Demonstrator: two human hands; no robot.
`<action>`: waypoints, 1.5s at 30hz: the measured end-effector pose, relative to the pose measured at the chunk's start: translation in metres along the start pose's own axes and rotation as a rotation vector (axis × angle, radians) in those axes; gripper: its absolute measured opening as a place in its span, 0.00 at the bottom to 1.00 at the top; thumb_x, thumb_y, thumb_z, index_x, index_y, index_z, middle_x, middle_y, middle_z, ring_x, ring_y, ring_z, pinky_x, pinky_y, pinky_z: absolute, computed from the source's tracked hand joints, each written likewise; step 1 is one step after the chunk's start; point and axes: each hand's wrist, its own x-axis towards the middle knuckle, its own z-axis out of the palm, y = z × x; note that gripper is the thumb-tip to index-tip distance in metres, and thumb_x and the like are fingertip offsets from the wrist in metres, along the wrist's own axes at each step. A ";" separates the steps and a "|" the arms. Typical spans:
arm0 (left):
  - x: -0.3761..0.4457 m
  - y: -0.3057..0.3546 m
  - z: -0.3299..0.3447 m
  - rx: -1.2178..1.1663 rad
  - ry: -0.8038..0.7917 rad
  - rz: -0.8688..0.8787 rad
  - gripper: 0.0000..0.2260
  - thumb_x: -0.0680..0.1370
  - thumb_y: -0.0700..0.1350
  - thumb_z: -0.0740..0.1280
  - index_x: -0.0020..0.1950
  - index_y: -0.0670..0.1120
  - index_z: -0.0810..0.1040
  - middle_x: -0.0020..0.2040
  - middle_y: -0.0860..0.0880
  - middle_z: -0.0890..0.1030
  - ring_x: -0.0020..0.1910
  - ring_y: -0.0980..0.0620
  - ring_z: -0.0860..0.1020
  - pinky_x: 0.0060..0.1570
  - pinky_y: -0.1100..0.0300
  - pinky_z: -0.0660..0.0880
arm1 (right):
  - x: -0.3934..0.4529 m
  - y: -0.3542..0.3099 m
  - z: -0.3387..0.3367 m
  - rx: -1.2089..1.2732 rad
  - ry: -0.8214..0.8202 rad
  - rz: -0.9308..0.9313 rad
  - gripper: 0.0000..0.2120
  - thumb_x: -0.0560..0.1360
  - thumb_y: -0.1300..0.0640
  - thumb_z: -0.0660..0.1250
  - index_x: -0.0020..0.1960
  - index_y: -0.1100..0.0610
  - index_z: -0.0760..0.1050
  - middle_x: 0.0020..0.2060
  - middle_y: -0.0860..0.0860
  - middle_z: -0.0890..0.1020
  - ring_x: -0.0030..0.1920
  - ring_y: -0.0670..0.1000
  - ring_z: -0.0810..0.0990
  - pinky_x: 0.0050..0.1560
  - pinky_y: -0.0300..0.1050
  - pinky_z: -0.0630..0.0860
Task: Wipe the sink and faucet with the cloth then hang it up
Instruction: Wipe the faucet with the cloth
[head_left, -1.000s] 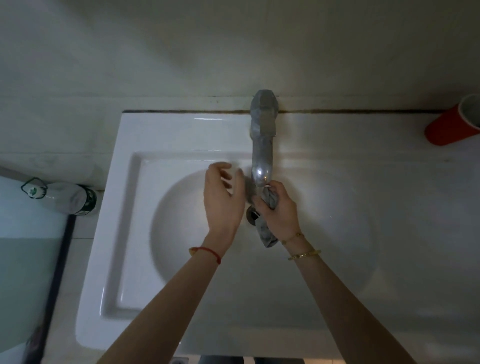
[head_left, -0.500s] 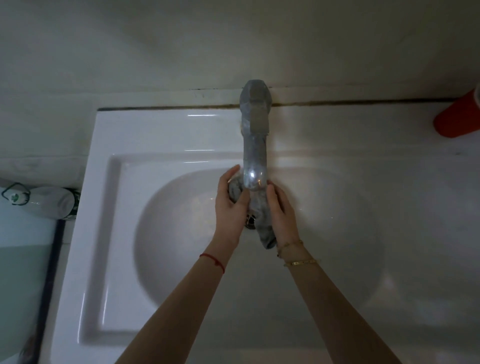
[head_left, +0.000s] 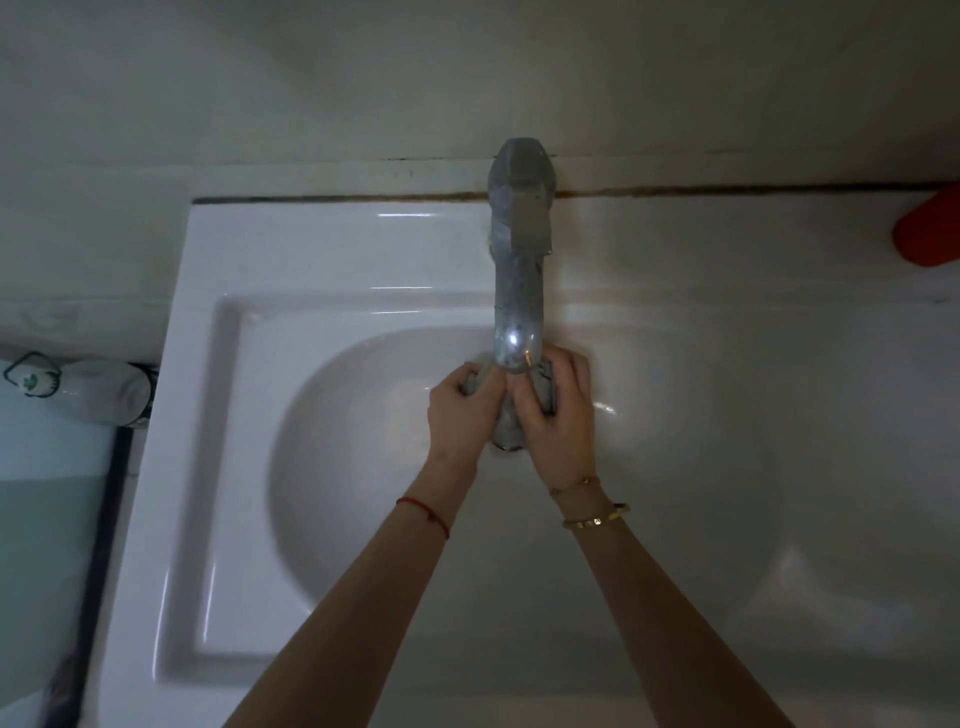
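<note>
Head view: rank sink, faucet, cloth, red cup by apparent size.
1. sink, by far the largest.
2. faucet.
3. cloth and red cup: unsure. The cloth is mostly hidden in the left hand and right hand, and the frame edge cuts the cup.

We see a dim, gray picture. The brightest spot is a small white shine on the tip of the faucet (head_left: 514, 340). Thin bright lines shine on the left rim of the sink (head_left: 208, 364). The right side looks hazy and soft. The corners are dark, and straight edges bend near the sides of the picture.
</note>
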 end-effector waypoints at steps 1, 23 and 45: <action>-0.002 0.001 0.001 -0.048 0.003 0.014 0.10 0.73 0.43 0.73 0.33 0.49 0.77 0.31 0.52 0.78 0.35 0.53 0.76 0.39 0.55 0.76 | -0.001 0.000 0.000 0.010 0.007 0.055 0.14 0.75 0.46 0.65 0.58 0.48 0.74 0.56 0.45 0.72 0.55 0.44 0.76 0.54 0.31 0.73; -0.013 0.007 0.013 -0.069 0.018 0.248 0.20 0.75 0.51 0.69 0.42 0.33 0.72 0.33 0.34 0.73 0.33 0.48 0.71 0.31 0.52 0.71 | 0.005 -0.016 0.025 0.212 0.246 0.235 0.24 0.76 0.62 0.64 0.24 0.49 0.62 0.17 0.42 0.68 0.21 0.40 0.65 0.26 0.34 0.63; -0.014 -0.002 0.015 0.063 0.014 0.089 0.08 0.82 0.47 0.64 0.43 0.50 0.73 0.35 0.51 0.76 0.31 0.63 0.75 0.32 0.71 0.71 | 0.006 -0.005 0.003 0.198 0.053 0.119 0.04 0.74 0.57 0.67 0.48 0.54 0.76 0.43 0.50 0.80 0.44 0.48 0.80 0.46 0.45 0.79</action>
